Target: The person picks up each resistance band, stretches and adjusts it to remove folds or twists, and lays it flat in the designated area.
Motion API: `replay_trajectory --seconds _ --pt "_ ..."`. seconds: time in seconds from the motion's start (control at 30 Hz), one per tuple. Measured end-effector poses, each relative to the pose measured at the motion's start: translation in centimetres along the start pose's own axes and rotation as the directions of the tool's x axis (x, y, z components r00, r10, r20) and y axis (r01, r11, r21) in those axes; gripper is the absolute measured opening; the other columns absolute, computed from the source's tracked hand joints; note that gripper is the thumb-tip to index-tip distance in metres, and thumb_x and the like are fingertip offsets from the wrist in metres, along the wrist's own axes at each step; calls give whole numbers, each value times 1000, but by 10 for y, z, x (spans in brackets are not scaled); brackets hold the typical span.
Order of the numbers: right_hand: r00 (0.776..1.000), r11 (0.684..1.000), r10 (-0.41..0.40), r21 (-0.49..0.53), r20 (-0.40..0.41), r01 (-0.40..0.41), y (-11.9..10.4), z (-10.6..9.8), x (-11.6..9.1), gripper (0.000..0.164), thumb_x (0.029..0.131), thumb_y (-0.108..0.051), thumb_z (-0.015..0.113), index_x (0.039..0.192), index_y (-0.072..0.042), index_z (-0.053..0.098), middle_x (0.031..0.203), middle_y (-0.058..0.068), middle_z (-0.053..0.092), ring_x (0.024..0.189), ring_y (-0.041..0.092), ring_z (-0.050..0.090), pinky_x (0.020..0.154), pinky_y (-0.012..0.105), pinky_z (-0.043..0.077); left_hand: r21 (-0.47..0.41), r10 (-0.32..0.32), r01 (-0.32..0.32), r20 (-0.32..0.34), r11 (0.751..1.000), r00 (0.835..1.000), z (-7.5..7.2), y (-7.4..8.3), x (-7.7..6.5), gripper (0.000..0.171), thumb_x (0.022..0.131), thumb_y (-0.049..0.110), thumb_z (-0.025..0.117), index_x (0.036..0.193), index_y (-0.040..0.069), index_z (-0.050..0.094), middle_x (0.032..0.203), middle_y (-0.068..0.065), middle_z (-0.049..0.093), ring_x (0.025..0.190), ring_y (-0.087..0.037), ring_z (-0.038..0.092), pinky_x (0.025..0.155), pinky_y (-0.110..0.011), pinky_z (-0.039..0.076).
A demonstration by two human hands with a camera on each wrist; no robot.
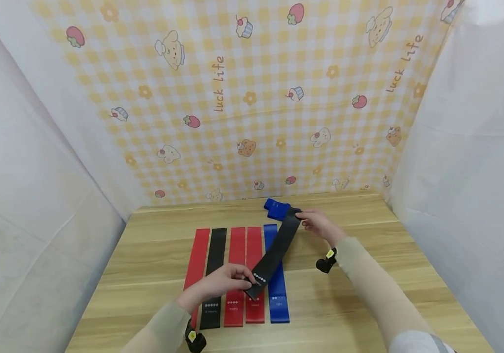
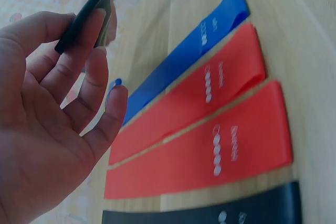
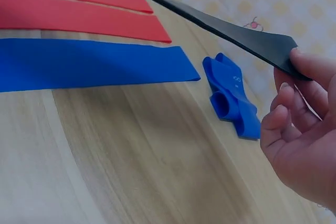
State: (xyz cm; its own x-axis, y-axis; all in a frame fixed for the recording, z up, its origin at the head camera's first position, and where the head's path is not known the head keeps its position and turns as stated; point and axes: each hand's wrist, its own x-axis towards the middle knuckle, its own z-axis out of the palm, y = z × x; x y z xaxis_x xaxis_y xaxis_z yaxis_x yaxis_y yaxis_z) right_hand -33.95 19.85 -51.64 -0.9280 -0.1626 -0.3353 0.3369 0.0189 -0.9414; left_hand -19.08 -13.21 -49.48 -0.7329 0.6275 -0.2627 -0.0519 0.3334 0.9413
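Observation:
A black resistance band (image 1: 281, 245) stretches between both hands, slanting above the blue and red bands. My left hand (image 1: 223, 283) pinches its near end, beside the printed white dots, between thumb and fingers. At the far end, my right hand (image 1: 320, 226) pinches the other tip; the right wrist view shows the band (image 3: 231, 32) raised over the table. Beneath it lies a flat blue band (image 1: 279, 294) marked "Light". Left of that are two red bands (image 1: 236, 255) (image 1: 254, 245), a second black band (image 1: 216, 250) and another red band (image 1: 197, 255), partly hidden by the left arm.
A folded blue band (image 3: 231, 90) lies near the back edge of the wooden table (image 1: 155, 255), behind the row. A yellow checked cloth (image 1: 243, 122) hangs behind the table. White sheets (image 1: 468, 162) hang at both sides.

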Motion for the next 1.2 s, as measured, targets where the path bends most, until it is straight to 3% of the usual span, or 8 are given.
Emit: replay_trajectory --seconds 0.2,0.37,0.47,0.6,0.83,0.97,1.07,1.2 --pt "999 998 36 -52 -22 -37 7 5 7 24 92 -15 67 110 1 65 78 0 60 72 17 58 77 36 52 -2 27 -27 79 1000 997 14 7 3 11 93 12 64 102 11 70 89 -5 70 77 -27 61 76 -42 51" --pt "999 998 34 -55 -12 -34 8 9 8 10 93 -13 66 95 -4 64 80 0 59 69 15 58 86 44 50 -33 30 -26 121 999 992 27 13 9 12 92 13 66 103 11 71 81 -16 66 67 -18 56 70 -34 50" --pt "999 996 36 -83 -7 -37 9 12 7 10 92 -14 66 85 -7 63 81 0 59 68 15 58 89 47 48 -72 33 -23 152 997 988 34 14 12 14 91 11 67 104 10 71 75 -15 62 63 -14 50 67 -30 47" --pt "999 990 48 -132 -6 -49 12 15 5 11 92 -17 67 89 -7 64 89 2 60 75 17 59 89 46 48 -102 35 -15 196 995 980 43 15 16 14 91 10 67 104 9 71 74 -5 63 64 -16 49 66 -27 46" --pt "997 984 74 -162 11 -72 20 16 6 12 92 -16 66 90 -5 61 95 5 59 80 18 58 90 46 49 -98 34 -11 239 995 970 58 14 23 14 90 12 68 104 12 71 79 -25 63 65 -26 54 69 -36 51" --pt "996 982 92 -163 -5 -92 23 15 6 11 92 -16 66 89 -6 62 94 5 60 79 18 59 87 43 50 -114 20 10 255 993 967 65 11 27 14 90 11 68 104 11 71 75 -11 67 67 -24 58 75 -44 54" --pt "995 981 102 -166 -11 -102 24 14 7 11 92 -16 66 88 -6 63 94 5 60 79 18 59 82 38 52 -124 9 24 257 992 966 70 11 30 15 91 10 67 105 10 71 76 -3 68 68 -16 60 76 -37 54" --pt "994 977 109 -182 -11 -109 27 14 8 10 92 -15 66 91 -6 64 94 5 61 79 17 58 76 32 52 -138 -6 44 267 989 964 77 11 34 15 91 11 67 106 9 70 73 -1 67 69 -12 63 76 -28 53"
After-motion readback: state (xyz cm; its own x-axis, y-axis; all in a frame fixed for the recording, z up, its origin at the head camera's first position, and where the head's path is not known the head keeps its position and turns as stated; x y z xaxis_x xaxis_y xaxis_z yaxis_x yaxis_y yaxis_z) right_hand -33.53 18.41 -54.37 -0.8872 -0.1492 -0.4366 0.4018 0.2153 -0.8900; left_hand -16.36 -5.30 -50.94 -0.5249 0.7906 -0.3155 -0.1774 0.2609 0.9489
